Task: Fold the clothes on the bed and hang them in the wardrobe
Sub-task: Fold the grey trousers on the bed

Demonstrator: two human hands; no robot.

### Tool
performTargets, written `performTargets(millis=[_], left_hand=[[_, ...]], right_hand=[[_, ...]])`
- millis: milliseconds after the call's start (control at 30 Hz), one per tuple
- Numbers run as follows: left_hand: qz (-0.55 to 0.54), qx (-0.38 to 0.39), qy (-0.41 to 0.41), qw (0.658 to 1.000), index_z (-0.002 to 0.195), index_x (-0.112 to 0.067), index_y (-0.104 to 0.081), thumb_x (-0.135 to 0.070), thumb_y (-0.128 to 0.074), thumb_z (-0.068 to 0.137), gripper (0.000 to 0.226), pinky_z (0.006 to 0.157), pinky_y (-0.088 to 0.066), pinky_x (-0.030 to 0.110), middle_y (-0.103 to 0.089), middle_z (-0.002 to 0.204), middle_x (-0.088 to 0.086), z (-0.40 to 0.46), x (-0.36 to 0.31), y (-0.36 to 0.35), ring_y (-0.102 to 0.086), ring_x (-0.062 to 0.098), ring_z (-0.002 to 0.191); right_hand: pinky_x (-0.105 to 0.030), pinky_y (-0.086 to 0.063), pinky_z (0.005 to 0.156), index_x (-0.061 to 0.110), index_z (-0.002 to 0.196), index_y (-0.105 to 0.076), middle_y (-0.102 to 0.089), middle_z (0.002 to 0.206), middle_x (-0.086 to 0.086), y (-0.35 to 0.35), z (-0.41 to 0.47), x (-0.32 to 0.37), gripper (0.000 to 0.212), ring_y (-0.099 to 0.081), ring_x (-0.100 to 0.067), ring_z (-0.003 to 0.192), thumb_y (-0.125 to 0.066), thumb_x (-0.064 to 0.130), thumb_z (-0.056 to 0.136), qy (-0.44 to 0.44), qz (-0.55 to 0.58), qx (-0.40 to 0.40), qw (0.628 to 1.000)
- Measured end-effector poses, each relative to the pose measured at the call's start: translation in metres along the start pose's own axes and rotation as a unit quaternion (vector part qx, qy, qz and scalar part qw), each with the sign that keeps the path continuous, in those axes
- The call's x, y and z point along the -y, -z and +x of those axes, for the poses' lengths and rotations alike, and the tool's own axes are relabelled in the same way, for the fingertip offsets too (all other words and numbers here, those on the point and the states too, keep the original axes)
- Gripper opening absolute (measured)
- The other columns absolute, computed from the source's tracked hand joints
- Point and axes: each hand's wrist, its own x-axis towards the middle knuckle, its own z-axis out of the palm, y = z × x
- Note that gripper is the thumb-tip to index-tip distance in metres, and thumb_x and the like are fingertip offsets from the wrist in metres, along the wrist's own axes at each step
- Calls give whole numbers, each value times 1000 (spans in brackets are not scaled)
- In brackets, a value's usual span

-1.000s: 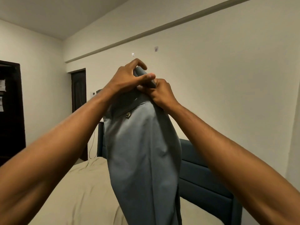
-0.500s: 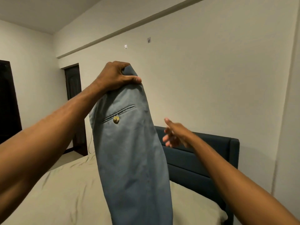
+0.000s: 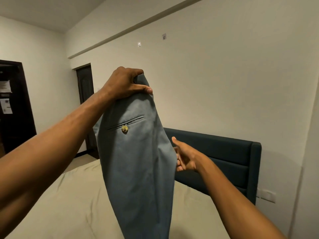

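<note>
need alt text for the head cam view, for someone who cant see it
A person's left hand grips the top of grey-blue trousers held up above a beige bed. The right hand reaches toward their right edge, fingers loose. A dark headboard stands behind.

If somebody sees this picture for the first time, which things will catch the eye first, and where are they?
First the grey-blue trousers, held up in the middle of the view, with a pale button under the back pocket. The left hand grips their top, and the right hand reaches to their right edge. Behind are a beige bed and a dark headboard at the right.
</note>
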Motion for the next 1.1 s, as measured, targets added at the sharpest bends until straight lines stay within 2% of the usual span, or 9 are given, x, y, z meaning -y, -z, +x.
performTargets(millis=[100,233,400,500,600,700,800,967,1100], left_hand=[[9,-16,-7,1000,73,-3,-54,-81,-63,64,79,53,-33,32,-44,54,0,-7,5,1,-40,15,52],[3,-26,-13,1000,80,-5,-60,-91,-56,60,89,59,-45,39,-58,62,9,-7,10,2,-55,28,61],[15,-30,-15,999,77,-6,-59,-81,-64,63,76,53,-36,24,-51,56,0,-15,16,13,-46,13,53],[39,-33,12,999,75,-7,-56,-70,-70,65,65,51,-30,20,-44,53,-5,-25,26,17,-39,6,50],[44,-24,42,998,79,-11,-58,-69,-71,66,60,53,-34,21,-48,55,-4,-38,35,17,-44,8,53],[43,-34,70,996,77,-13,-55,-64,-72,69,54,52,-33,20,-49,58,-5,-48,47,20,-46,9,55],[49,-38,92,994,78,-13,-56,-65,-72,70,55,53,-36,22,-56,63,2,-57,59,24,-53,18,61],[43,-63,120,990,89,-7,-65,-64,-74,70,60,64,-50,40,-68,78,13,-62,65,28,-63,28,74],[52,-58,115,990,93,-5,-66,-68,-68,68,67,69,-54,46,-68,79,15,-63,64,37,-64,31,74]], right_hand=[[-44,-58,81,11,133,-52,-71,108,-14,-5,3,-1,80,-68,-30,98,-30,75,92,-8,29,70,997],[-45,-50,85,14,120,-59,-71,99,-13,-27,10,-6,69,-68,-30,84,-33,72,93,-1,106,83,991],[-49,-54,92,8,94,-68,-72,101,-18,-39,10,10,9,-68,-32,88,-65,16,93,92,297,-44,949],[-53,-50,100,11,92,-66,-67,114,-21,-32,19,13,22,-64,-37,107,-69,-8,81,145,363,-121,912],[-50,-54,94,9,91,-68,-69,104,-20,-31,14,18,22,-66,-34,98,-72,-9,79,151,346,-132,916],[-34,-59,75,6,91,-72,-72,89,-14,-28,1,21,15,-68,-25,81,-72,-6,82,204,242,-136,939],[-35,-58,85,10,99,-76,-75,98,-7,-25,-4,22,12,-70,-22,92,-73,8,88,274,28,-192,942],[-34,-55,93,15,111,-75,-74,103,6,-26,-6,26,24,-68,-9,96,-72,10,88,344,-206,-208,892],[-27,-42,69,15,86,-73,-64,79,8,-29,-9,24,7,-58,-5,73,-68,16,91,390,-376,-288,790]])
